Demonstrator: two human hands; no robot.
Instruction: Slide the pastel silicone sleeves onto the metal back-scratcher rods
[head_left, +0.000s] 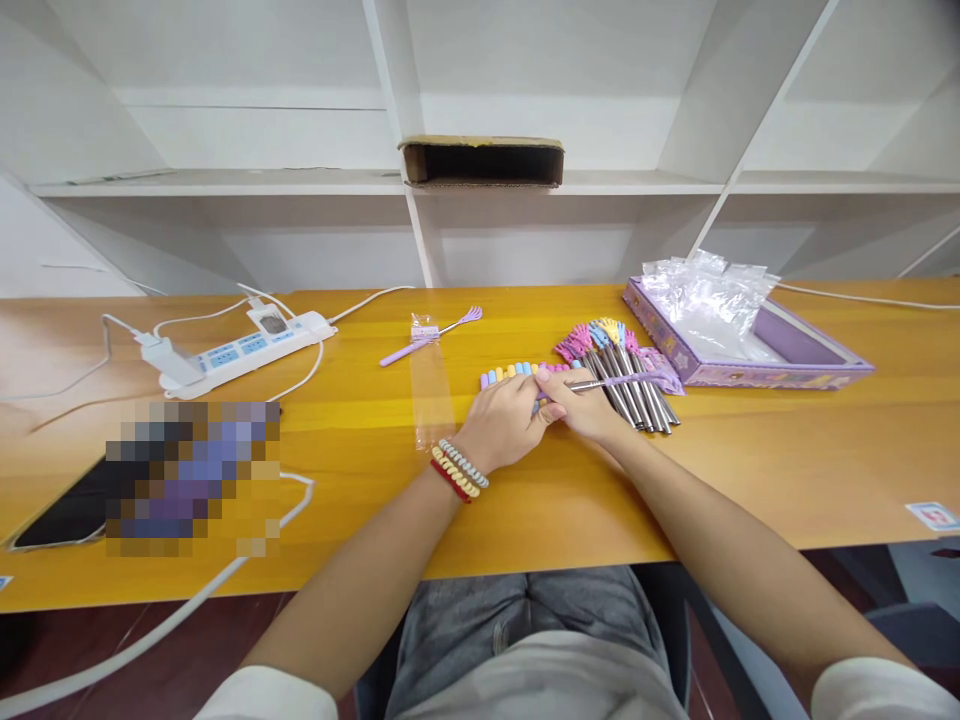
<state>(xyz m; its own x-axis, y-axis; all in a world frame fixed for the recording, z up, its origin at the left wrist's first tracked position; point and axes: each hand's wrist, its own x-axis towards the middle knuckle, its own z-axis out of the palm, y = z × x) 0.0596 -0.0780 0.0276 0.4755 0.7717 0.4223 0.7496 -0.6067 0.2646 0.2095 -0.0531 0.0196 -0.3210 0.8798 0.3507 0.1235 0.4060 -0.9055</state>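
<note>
My left hand (pixel 504 415) and my right hand (pixel 589 405) meet over the orange table. Both are closed around a thin stick with a metal shaft (pixel 585 386) and a purple end pointing right. Just behind the hands lies a row of pastel handles (pixel 510 373), partly covered by them. Right of them is a pile of metal rods (pixel 634 385) with pink, blue and yellow claw-shaped heads. To the left, a purple claw-headed stick (pixel 409 352) rests across a clear plastic sleeve (pixel 431 400).
A purple box (pixel 772 376) with clear bags stands at the right. A white power strip (pixel 247 353) with cables and a dark phone (pixel 67 505) are at left. A cardboard box (pixel 484 163) sits on the white shelf (pixel 637 183).
</note>
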